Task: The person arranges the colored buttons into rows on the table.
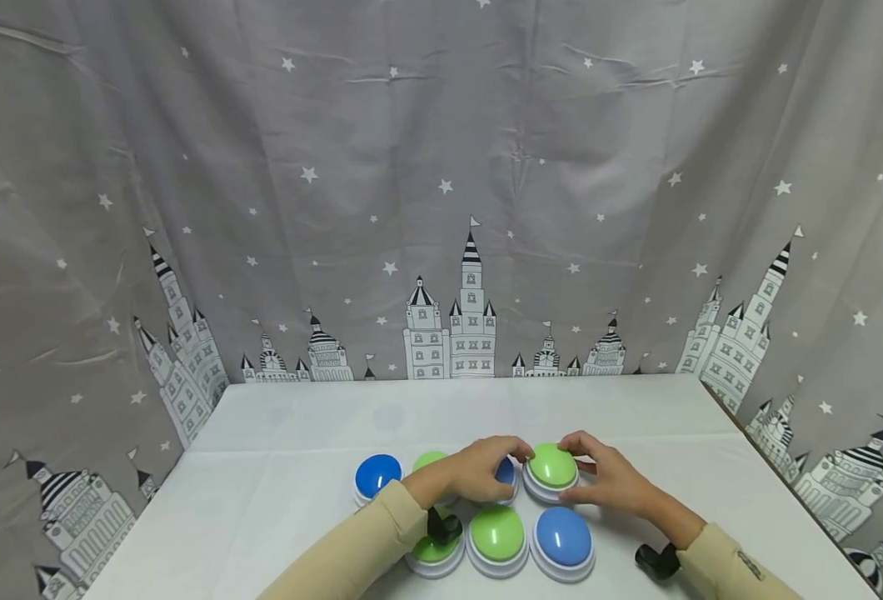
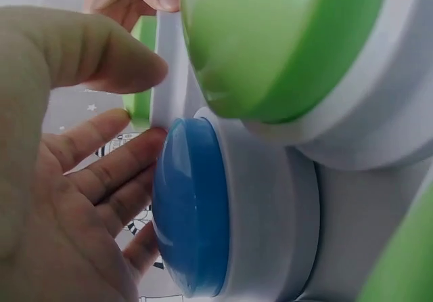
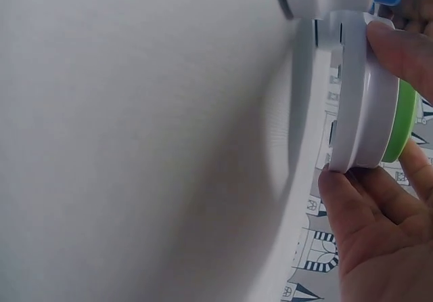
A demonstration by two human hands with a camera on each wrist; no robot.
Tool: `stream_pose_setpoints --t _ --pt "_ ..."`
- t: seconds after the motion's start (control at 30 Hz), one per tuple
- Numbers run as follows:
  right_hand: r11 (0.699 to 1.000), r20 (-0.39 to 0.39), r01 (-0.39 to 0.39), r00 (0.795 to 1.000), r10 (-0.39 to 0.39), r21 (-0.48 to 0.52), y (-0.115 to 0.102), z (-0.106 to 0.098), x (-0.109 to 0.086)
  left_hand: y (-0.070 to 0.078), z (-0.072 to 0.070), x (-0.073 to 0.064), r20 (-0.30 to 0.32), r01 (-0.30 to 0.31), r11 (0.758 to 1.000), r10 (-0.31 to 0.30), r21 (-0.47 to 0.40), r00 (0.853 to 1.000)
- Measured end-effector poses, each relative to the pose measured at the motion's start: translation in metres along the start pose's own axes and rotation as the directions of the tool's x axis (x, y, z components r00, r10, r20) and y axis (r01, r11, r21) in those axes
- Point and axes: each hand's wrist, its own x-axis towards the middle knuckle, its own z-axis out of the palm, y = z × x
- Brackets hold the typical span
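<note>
A green push button (image 1: 552, 465) with a white round base is gripped by my right hand (image 1: 612, 482), thumb and fingers at its rim. In the right wrist view, its white base (image 3: 369, 105) stands off the table, tilted. My left hand (image 1: 479, 468) reaches over a blue button (image 1: 505, 471), fingers loosely extended. In the left wrist view, the left fingertips (image 2: 120, 117) are right at the edge of the held button, with the thumb above. The left palm faces the domed blue button (image 2: 189, 207) in the back row.
A blue button (image 1: 378, 475) and a partly hidden green button (image 1: 428, 458) stand back left. In front are a green button (image 1: 432, 550) under the left wrist, another green one (image 1: 497, 533) and a blue one (image 1: 564, 537). A castle-print curtain (image 1: 441, 167) hangs behind the white table (image 1: 284, 467).
</note>
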Motion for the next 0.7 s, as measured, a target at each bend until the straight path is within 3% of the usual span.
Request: stream_pose_setpoints --t 0.7 --pt "0.999 0.093 -0.020 0.995 0.023 -0.035 0.0054 0.0066 0.0031 0.0026 0.0027 -0.0029 0.003 -0.047 0.975 0.048 0.219 0.999"
